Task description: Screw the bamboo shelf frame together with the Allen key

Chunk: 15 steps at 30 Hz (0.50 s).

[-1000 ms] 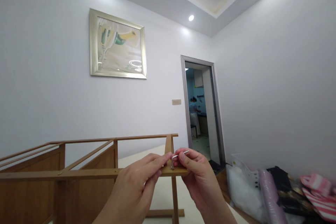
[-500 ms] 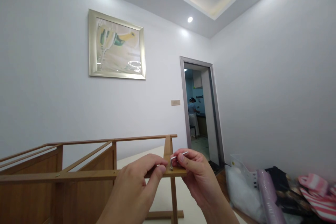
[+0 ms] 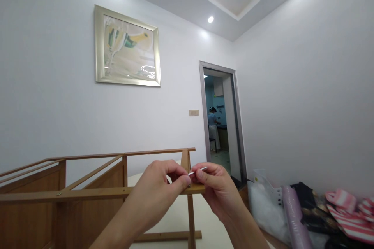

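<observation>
A bamboo-coloured wooden frame of rails and panels fills the lower left. At its right corner a small silver hex key stands in a screw. My right hand pinches the key's long arm between thumb and fingers. My left hand is closed, with its fingertips pinching at the key's bend and pressing on the frame's top rail. The key's short end is hidden behind my left thumb.
A framed picture hangs on the white wall. An open doorway shows a person far off in another room. Plastic bags, a purple roll and a pink striped cloth lie at the lower right.
My left fingers have curled from lying along the rail into a pinch at the key's bend. The key has turned, so its upright part is now hidden. The view drifted slightly right.
</observation>
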Each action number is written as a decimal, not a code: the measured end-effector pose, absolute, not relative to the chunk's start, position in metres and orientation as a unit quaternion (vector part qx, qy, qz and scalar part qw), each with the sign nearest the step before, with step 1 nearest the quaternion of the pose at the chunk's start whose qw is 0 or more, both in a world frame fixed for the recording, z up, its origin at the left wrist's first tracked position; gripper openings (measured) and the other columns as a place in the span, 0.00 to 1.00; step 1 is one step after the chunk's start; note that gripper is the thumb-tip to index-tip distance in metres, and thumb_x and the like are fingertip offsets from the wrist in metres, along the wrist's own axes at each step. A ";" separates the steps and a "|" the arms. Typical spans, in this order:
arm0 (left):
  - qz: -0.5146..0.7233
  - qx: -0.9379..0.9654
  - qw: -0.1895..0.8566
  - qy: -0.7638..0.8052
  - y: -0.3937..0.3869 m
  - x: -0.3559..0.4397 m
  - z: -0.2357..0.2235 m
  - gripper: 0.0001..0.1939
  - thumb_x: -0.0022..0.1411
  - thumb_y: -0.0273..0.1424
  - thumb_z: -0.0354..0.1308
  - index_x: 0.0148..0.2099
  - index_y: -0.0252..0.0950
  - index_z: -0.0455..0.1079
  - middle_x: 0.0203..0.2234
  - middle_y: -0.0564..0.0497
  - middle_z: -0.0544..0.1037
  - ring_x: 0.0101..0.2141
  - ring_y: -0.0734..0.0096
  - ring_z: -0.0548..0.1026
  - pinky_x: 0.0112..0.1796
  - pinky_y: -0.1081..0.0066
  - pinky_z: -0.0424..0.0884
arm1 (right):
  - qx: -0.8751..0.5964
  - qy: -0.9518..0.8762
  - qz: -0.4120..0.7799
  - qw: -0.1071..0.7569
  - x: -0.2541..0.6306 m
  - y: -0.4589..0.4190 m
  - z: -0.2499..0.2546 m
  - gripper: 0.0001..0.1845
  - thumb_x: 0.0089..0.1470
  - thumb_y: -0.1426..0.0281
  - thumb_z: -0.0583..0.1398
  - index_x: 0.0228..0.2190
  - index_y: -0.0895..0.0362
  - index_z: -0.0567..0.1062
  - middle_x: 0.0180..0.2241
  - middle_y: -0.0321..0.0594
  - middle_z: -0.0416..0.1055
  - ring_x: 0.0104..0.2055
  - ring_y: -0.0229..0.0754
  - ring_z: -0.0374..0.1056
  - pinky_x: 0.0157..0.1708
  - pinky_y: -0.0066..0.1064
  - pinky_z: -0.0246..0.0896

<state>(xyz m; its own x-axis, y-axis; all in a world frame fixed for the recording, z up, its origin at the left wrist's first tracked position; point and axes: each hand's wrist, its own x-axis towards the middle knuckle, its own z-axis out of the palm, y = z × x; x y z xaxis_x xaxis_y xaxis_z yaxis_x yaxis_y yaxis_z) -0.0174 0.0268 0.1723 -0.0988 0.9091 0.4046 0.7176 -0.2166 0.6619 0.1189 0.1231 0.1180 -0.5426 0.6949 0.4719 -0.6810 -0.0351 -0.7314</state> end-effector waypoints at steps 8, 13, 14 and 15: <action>0.417 0.683 0.121 0.587 0.025 -0.017 0.173 0.14 0.59 0.39 0.55 0.29 0.39 0.78 0.28 0.54 0.75 0.30 0.72 0.67 0.30 0.72 0.60 | -0.001 -0.537 0.726 0.431 0.121 0.132 0.126 0.12 0.38 0.67 0.75 0.25 0.60 0.81 0.23 0.38 0.75 0.25 0.34 0.66 0.30 0.27 0.60; 0.419 0.683 0.119 0.586 0.025 -0.015 0.172 0.16 0.59 0.39 0.54 0.25 0.38 0.75 0.26 0.54 0.71 0.28 0.73 0.65 0.29 0.72 0.59 | -0.016 -0.595 0.722 0.353 0.123 0.147 0.135 0.14 0.36 0.66 0.75 0.24 0.62 0.81 0.20 0.36 0.72 0.22 0.31 0.63 0.22 0.23 0.54; 0.418 0.683 0.118 0.586 0.025 -0.015 0.171 0.16 0.59 0.39 0.54 0.25 0.37 0.75 0.26 0.53 0.71 0.28 0.73 0.65 0.28 0.72 0.59 | -0.021 -0.606 0.722 0.332 0.124 0.151 0.136 0.14 0.36 0.65 0.75 0.23 0.62 0.80 0.20 0.36 0.72 0.21 0.31 0.62 0.20 0.23 0.50; 0.418 0.683 0.117 0.587 0.025 -0.015 0.171 0.16 0.59 0.39 0.54 0.25 0.37 0.74 0.26 0.53 0.71 0.27 0.73 0.65 0.28 0.72 0.59 | -0.023 -0.615 0.722 0.316 0.124 0.153 0.138 0.14 0.35 0.65 0.75 0.23 0.61 0.80 0.20 0.36 0.71 0.19 0.30 0.61 0.18 0.22 0.46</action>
